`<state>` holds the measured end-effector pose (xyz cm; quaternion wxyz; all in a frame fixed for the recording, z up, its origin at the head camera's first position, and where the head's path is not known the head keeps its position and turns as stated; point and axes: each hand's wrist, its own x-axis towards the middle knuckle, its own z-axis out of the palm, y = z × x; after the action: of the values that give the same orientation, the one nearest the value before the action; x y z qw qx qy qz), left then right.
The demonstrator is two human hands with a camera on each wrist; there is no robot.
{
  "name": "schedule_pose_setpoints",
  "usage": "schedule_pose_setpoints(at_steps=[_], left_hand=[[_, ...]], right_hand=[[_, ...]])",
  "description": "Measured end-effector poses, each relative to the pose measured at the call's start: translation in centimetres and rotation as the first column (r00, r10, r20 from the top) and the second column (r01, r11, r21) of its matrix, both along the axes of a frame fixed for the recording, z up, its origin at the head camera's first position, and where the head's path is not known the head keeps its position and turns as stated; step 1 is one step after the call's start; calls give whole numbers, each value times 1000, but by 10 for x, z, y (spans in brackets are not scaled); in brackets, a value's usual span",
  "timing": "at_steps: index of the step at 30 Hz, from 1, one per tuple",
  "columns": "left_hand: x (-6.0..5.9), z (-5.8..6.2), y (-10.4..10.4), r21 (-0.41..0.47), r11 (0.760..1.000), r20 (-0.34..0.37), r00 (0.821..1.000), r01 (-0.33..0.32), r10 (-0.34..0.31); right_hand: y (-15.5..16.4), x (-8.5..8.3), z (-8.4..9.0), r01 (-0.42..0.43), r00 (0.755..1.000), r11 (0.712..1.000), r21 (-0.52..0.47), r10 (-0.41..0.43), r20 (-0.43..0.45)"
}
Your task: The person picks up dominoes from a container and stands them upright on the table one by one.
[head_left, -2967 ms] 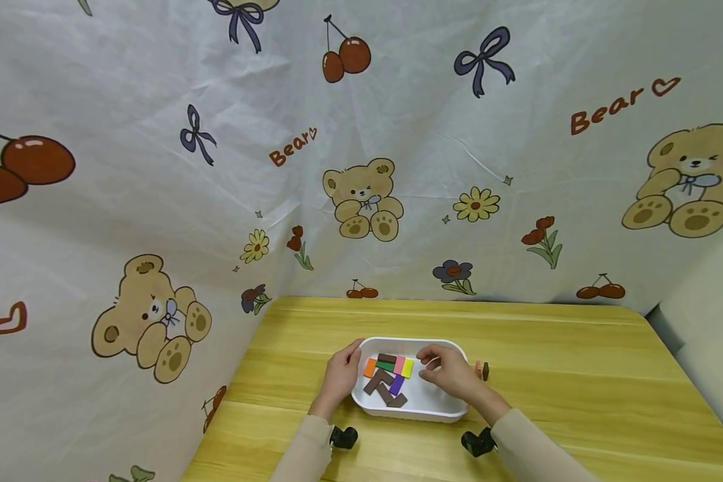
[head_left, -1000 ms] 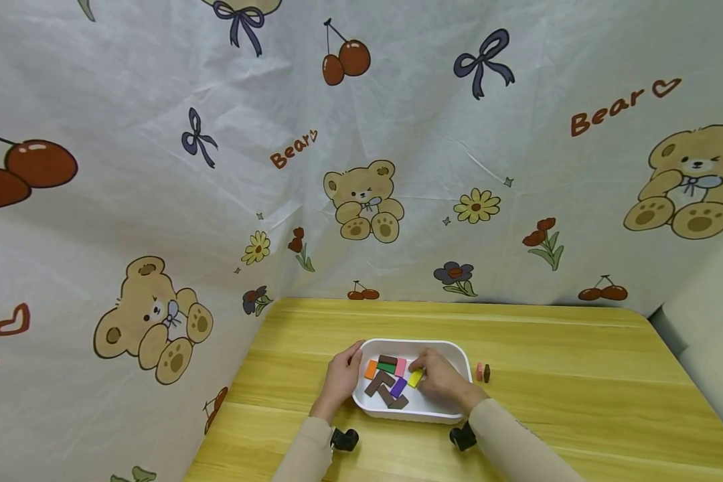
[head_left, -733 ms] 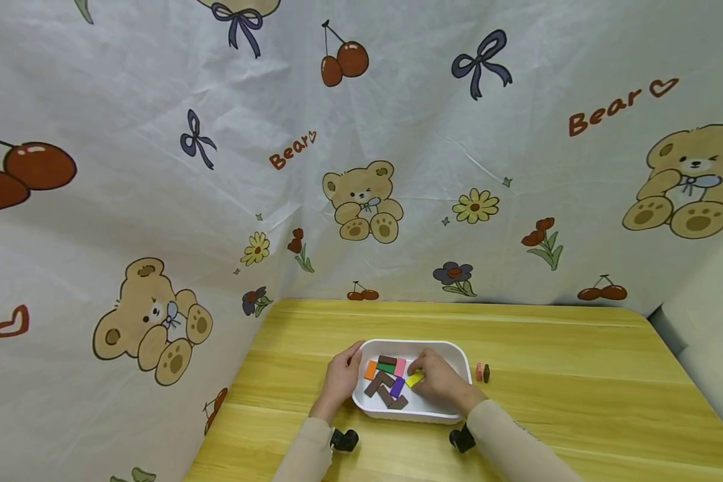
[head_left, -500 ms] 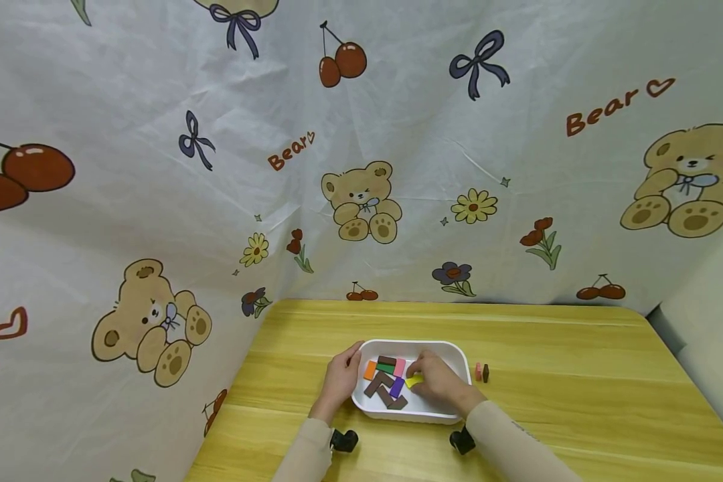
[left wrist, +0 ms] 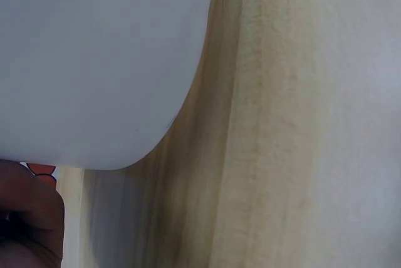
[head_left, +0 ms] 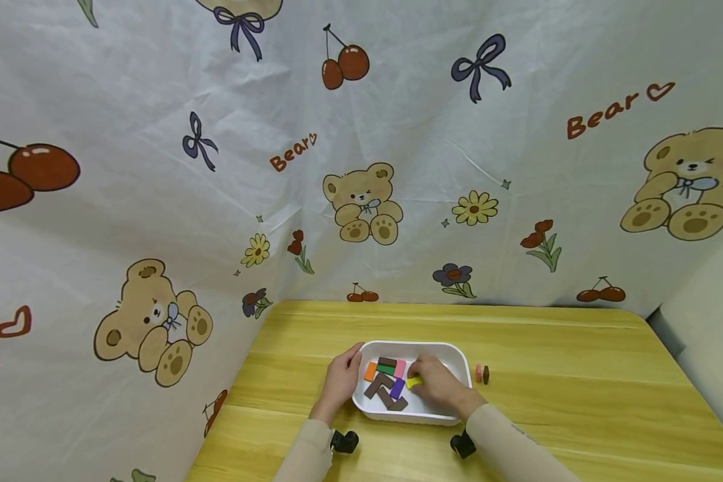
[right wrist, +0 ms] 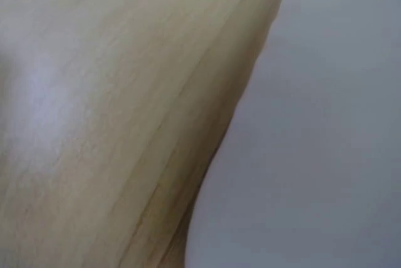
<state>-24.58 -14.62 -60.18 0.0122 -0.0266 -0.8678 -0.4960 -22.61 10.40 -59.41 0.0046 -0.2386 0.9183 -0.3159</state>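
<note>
A white tray point(head_left: 452, 355) sits on the yellow wooden table point(head_left: 566, 395) and holds several flat coloured blocks: orange point(head_left: 370, 370), green, pink point(head_left: 400, 368), purple point(head_left: 396, 388), brown point(head_left: 375, 386). My left hand point(head_left: 341, 381) grips the tray's left rim. My right hand point(head_left: 438, 387) reaches into the tray and pinches a yellow block point(head_left: 414, 382) beside the purple one. The left wrist view shows only the tray's white outer wall point(left wrist: 94, 61) and the tabletop point(left wrist: 301, 124). In the right wrist view just the tray wall point(right wrist: 313, 155) and wood point(right wrist: 94, 92) appear.
Two small blocks, one pink point(head_left: 478, 373) and one brown point(head_left: 485, 374), stand on the table just right of the tray. A printed bear-and-cherry cloth point(head_left: 361, 167) hangs behind and to the left of the table.
My right hand went down into the tray, took the yellow block from the upper row and drew it lower, next to the purple block. The left hand stayed on the rim.
</note>
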Motion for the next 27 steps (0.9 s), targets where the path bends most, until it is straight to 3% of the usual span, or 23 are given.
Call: schedule_pose_setpoints(at_steps=[7, 27], left_hand=[[2, 1, 1, -1, 1000, -7, 1000, 8, -8], [2, 5, 2, 3, 1000, 8, 1000, -8, 8]], right_hand=[[0, 1, -4, 24, 999, 1000, 13, -23, -42], [0, 7, 11, 101, 994, 993, -56, -99, 38]])
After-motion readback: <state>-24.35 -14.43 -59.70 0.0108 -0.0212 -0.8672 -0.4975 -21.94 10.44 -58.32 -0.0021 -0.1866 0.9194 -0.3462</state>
